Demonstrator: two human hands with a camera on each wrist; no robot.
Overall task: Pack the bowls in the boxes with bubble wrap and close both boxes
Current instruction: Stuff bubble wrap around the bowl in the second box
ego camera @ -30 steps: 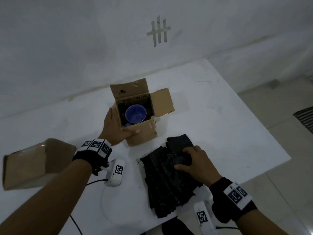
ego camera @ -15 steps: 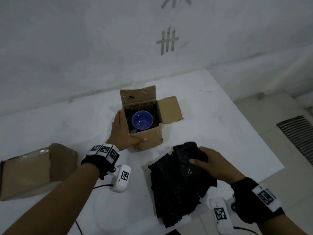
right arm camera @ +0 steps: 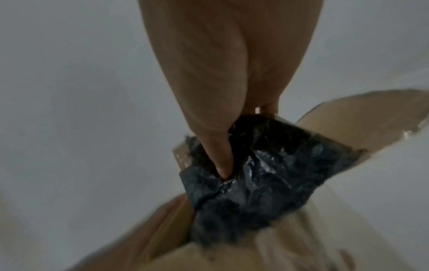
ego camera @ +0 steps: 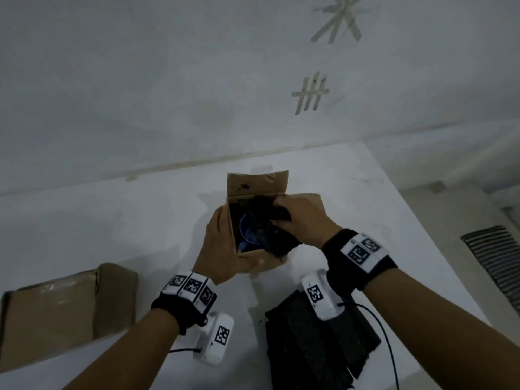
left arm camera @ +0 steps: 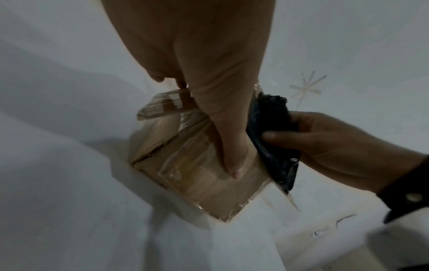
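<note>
The bowl (ego camera: 247, 235) sits in the open box (ego camera: 260, 256), under your right hand (ego camera: 305, 220), whose fingers pinch black wrap (right arm camera: 262, 176). Your left hand (ego camera: 225, 250) grips the box; its wrist view shows the thumb (left arm camera: 230, 146) flat on the taped wall.

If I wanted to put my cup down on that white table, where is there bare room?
Bare tabletop lies left of the open box, behind the closed box. More lies right of the open box toward the table's far right corner. The near middle is crowded: both hands, left hand and right hand, the black bubble wrap pile, and cables.
</note>
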